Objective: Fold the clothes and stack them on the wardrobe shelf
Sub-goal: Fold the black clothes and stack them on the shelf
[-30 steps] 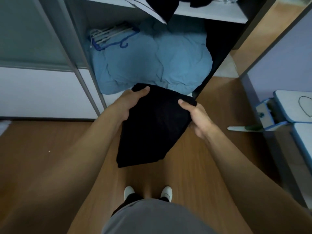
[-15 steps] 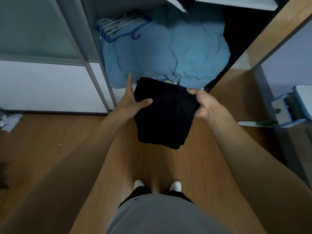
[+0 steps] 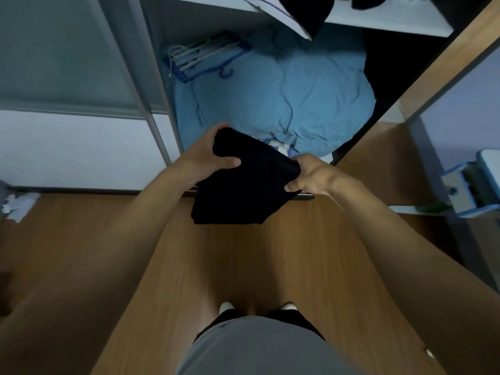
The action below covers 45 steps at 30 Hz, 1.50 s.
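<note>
I hold the folded black garment [image 3: 243, 190] in the air before the open wardrobe [image 3: 155, 104], left grip [image 3: 208, 158] pinching one top corner, right grip [image 3: 308, 177] curled round the other, judged to keep its folds together for the shelf [image 3: 392, 21] above.

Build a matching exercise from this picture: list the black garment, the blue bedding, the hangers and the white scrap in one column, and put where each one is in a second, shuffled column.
Things
1. black garment
2. blue bedding
3. hangers
4. white scrap

Places
A. on the wooden floor, far left
B. bundled in the bottom of the wardrobe
C. gripped by the left hand and the right hand
D. lying on the blue bedding, at its back left

Pairs: 1-C, 2-B, 3-D, 4-A
</note>
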### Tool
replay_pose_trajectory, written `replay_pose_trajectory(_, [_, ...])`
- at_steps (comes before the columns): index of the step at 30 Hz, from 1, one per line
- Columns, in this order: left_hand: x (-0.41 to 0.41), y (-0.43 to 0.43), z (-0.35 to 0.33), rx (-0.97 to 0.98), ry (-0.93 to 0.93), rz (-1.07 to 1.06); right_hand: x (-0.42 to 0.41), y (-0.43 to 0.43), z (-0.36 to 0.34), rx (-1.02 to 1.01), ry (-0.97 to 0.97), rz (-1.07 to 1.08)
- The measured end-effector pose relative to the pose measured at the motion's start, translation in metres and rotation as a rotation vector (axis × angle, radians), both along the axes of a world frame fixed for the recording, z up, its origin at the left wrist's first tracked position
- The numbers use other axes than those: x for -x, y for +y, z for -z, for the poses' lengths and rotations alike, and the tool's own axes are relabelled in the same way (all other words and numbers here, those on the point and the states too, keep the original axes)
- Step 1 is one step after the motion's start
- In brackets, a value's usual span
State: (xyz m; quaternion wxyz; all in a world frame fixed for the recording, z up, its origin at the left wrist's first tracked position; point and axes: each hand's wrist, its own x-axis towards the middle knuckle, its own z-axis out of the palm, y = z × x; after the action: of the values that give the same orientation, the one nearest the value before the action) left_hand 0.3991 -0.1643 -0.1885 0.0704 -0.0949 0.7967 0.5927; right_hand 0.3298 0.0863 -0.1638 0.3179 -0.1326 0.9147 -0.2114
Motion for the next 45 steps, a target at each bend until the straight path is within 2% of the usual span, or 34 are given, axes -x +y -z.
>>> replay_pose_trajectory(4, [0.011,-0.02,-0.003,0.309,-0.087,0.246,0.017,-0.008,-0.013,-0.04,0.076,-0.037])
replay_pose_trajectory(8, [0.026,-0.028,-0.002,0.409,-0.042,0.227,0.03,-0.006,-0.023,0.062,-0.009,0.031])
replay_pose_trajectory(11, [0.031,-0.033,-0.003,0.319,-0.084,0.173,0.047,0.002,-0.032,0.23,-0.051,0.121])
replay_pose_trajectory(13, [0.031,-0.029,-0.004,0.103,-0.129,0.091,0.059,0.008,-0.035,0.385,-0.086,0.172])
replay_pose_trajectory(15, [0.034,-0.018,-0.007,-0.137,-0.096,0.002,0.068,0.011,-0.035,0.586,-0.123,0.224])
replay_pose_trajectory(18, [0.046,-0.002,-0.022,-0.201,-0.002,-0.107,0.083,0.01,-0.033,0.807,-0.047,0.425])
replay_pose_trajectory(19, [0.052,0.002,-0.028,-0.177,0.028,-0.123,0.089,0.011,-0.03,0.806,0.024,0.493])
replay_pose_trajectory(21, [0.064,0.008,-0.045,-0.119,0.089,-0.149,0.102,0.014,-0.024,0.679,0.197,0.615])
replay_pose_trajectory(22, [0.069,0.011,-0.055,-0.085,0.125,-0.166,0.106,0.017,-0.021,0.604,0.199,0.645])
replay_pose_trajectory(23, [0.075,0.014,-0.064,-0.051,0.166,-0.183,0.109,0.019,-0.018,0.56,0.072,0.655])
replay_pose_trajectory(25, [0.085,0.02,-0.084,0.002,0.271,-0.209,0.112,0.018,-0.019,0.585,-0.485,0.626])
replay_pose_trajectory(27, [0.093,0.025,-0.104,0.048,0.378,-0.207,0.127,0.015,-0.026,0.84,-1.019,0.614])
replay_pose_trajectory(29, [0.098,0.026,-0.12,0.079,0.446,-0.17,0.15,0.007,-0.048,1.141,-1.292,0.586])
replay_pose_trajectory(30, [0.1,0.026,-0.129,0.093,0.466,-0.137,0.161,0.002,-0.064,1.261,-1.335,0.529])
replay_pose_trajectory(32, [0.105,0.026,-0.141,0.099,0.51,-0.093,0.18,-0.008,-0.099,1.397,-1.195,0.499])
replay_pose_trajectory(34, [0.11,0.023,-0.15,0.072,0.583,-0.094,0.192,-0.016,-0.13,1.444,-1.024,0.463])
replay_pose_trajectory(37, [0.117,0.012,-0.156,0.106,0.687,-0.084,0.211,-0.022,-0.139,1.426,-0.792,0.389])
replay_pose_trajectory(38, [0.12,0.009,-0.156,0.085,0.71,-0.13,0.214,-0.021,-0.139,1.382,-0.641,0.309])
replay_pose_trajectory(40, [0.127,0.003,-0.155,-0.149,0.709,-0.302,0.222,-0.024,-0.134,1.301,-0.43,0.209])
replay_pose_trajectory(42, [0.132,-0.009,-0.154,-0.575,0.602,-0.463,0.233,-0.029,-0.133,1.276,-0.308,0.133])
replay_pose_trajectory(43, [0.137,-0.018,-0.151,-0.771,0.507,-0.441,0.239,-0.035,-0.137,1.29,-0.355,0.168])
replay_pose_trajectory(44, [0.141,-0.027,-0.149,-0.917,0.409,-0.374,0.244,-0.043,-0.142,1.278,-0.481,0.227])
replay_pose_trajectory(45, [0.146,-0.035,-0.148,-0.979,0.355,-0.291,0.25,-0.051,-0.145,1.239,-0.568,0.252])
